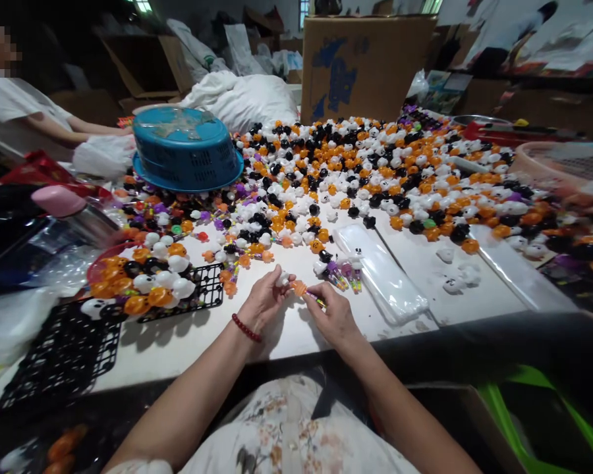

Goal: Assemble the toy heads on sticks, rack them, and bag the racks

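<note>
Over the front of the white table, my left hand (267, 297) is closed on a small white plastic piece (282, 280), pinched between thumb and fingers. Close beside it, my right hand (335, 315) pinches a small tube with an orange top (299, 288) and a colourful lower end. The tube's top meets the fingertips of my left hand; whether it touches the white piece I cannot tell. Just beyond my right hand lie several white-topped tubes (335, 271) with purple and yellow parts. A stack of clear plastic bags (380, 276) is to their right.
A large heap of orange, black and white plastic heads (346, 155) covers the back of the table. An upturned blue basket (188, 148) stands at left, near another person (24, 118). A filled pink bowl (96, 263) and black grid trays (62, 352) sit at front left.
</note>
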{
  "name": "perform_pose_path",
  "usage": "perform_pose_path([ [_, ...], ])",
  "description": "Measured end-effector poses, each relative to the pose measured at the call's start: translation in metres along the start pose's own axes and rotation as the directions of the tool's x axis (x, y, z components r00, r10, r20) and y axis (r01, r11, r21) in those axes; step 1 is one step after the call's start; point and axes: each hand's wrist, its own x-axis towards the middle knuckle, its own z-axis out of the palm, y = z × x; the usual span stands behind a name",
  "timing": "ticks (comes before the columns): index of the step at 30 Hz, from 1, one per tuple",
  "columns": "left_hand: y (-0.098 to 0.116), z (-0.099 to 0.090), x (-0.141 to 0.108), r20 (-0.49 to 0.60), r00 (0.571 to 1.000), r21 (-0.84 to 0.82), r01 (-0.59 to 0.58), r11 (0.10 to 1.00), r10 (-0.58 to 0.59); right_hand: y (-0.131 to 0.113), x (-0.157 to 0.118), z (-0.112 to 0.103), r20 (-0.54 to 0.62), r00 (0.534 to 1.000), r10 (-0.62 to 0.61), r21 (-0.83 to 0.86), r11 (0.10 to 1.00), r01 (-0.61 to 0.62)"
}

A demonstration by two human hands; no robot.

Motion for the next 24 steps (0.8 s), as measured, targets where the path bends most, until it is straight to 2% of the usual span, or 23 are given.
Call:
perform_pose_path([
  [5,-0.006,0.013,-0.013,0.013,1.000,-0.055,-0.015,0.998,0.016,-0.001,-0.002,0.002,0.018,0.998,-0.056,-0.059,0.997,0.057],
  [11,-0.018,0.019,-0.024,0.064,0.991,0.040,-0.121,0.992,0.118,-0.002,-0.003,-0.002,0.007,1.000,-0.030,-0.008,1.000,0.030],
  [13,-0.022,0.019,-0.025,0.046,0.979,0.131,-0.202,0.971,0.198,-0.001,-0.003,-0.001,0.005,1.000,0.017,0.035,0.999,-0.017],
  [15,-0.027,0.017,-0.025,0.010,0.962,0.321,-0.262,0.910,0.274,0.000,-0.003,0.001,-0.002,0.999,0.052,0.051,0.997,-0.051],
  [18,-0.037,0.011,-0.023,-0.045,0.936,0.558,-0.266,0.786,0.349,0.000,-0.005,0.008,0.006,0.998,0.070,0.035,0.997,-0.070],
  [21,-0.049,0.006,-0.024,-0.058,0.923,0.626,-0.262,0.734,0.379,0.000,-0.009,0.017,0.030,0.997,0.073,-0.013,0.997,-0.073],
  [24,-0.056,0.003,-0.027,-0.027,0.927,0.683,-0.256,0.684,0.374,0.002,-0.011,0.023,0.059,0.994,0.093,-0.021,0.996,-0.091],
])
